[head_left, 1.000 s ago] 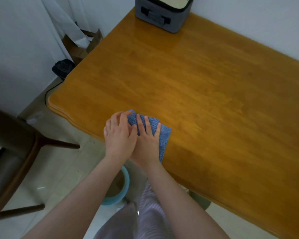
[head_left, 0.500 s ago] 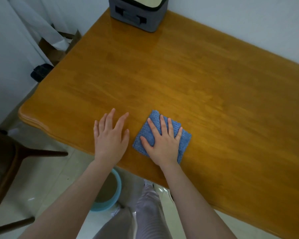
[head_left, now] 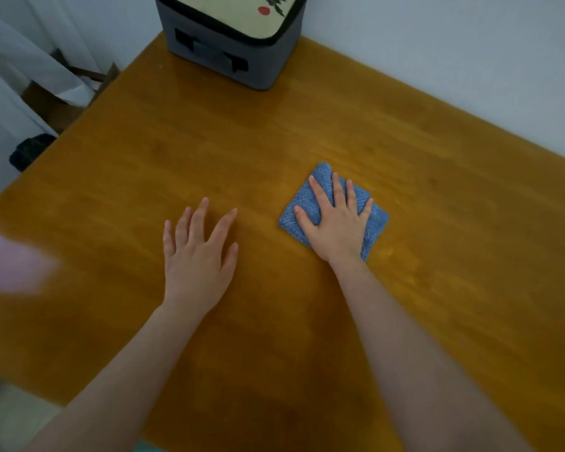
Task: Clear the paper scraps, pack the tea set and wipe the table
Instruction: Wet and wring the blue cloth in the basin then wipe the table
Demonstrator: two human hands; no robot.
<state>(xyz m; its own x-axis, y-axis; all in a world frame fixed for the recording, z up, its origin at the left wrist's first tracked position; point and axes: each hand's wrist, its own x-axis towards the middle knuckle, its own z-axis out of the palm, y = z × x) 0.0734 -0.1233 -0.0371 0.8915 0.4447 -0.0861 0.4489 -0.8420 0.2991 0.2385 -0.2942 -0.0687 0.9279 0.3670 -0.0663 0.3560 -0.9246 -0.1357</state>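
on one table (head_left: 437,288), one cloth (head_left: 375,220) under flat right hand (head_left: 336,226), left hand (head_left: 196,259) spread (one case (head_left: 229,37) behind)

Left hand (head_left: 198,256) and right hand (head_left: 336,223) lie flat, apparently; fingers spread.

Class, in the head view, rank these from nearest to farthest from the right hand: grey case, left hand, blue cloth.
1. The blue cloth, pressed under the right hand.
2. The left hand, open, to its left.
3. The grey case, at the table's far edge.
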